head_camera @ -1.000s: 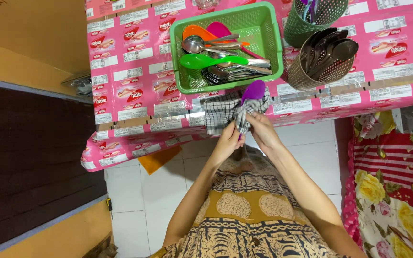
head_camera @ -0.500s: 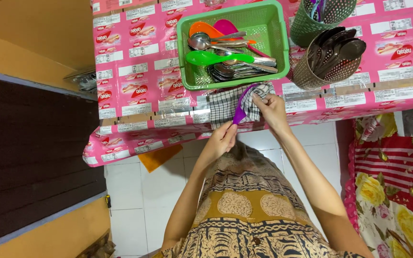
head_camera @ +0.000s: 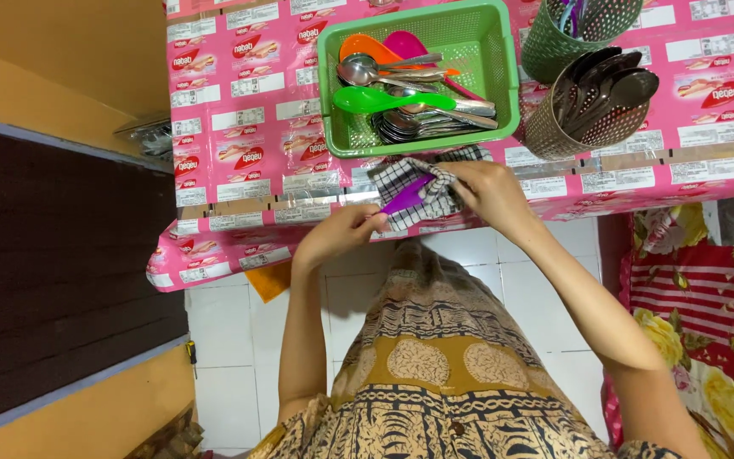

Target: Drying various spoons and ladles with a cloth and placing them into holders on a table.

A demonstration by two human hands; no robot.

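Left hand (head_camera: 339, 235): fingers pinched on the near-left end of the purple spoon (head_camera: 404, 198).
Right hand (head_camera: 491, 192): fingers closed around the checked cloth (head_camera: 435, 180), which is wrapped over the other end of the spoon.
Where the spoon is: held between both hands, lying sideways, just over the near edge of the pink table (head_camera: 248, 127).
Just beyond: a green basket (head_camera: 418, 146) full of spoons, right behind the cloth.
Far right: a metal mesh cup (head_camera: 554, 136) with dark spoons, and a green mesh cup (head_camera: 545, 51) behind it.
Step in hand: it looks like the spoon is being rubbed dry with the cloth.
Next move needs: a firm pinch on the bare end, so the cloth can slide along the spoon without pulling it loose.
Hard to see: the cloth hides the spoon's bowl, so I cannot tell if it is clean.
Changed since half a second ago: the left hand was lower and not touching; now it grips the spoon. The spoon stood more upright then.
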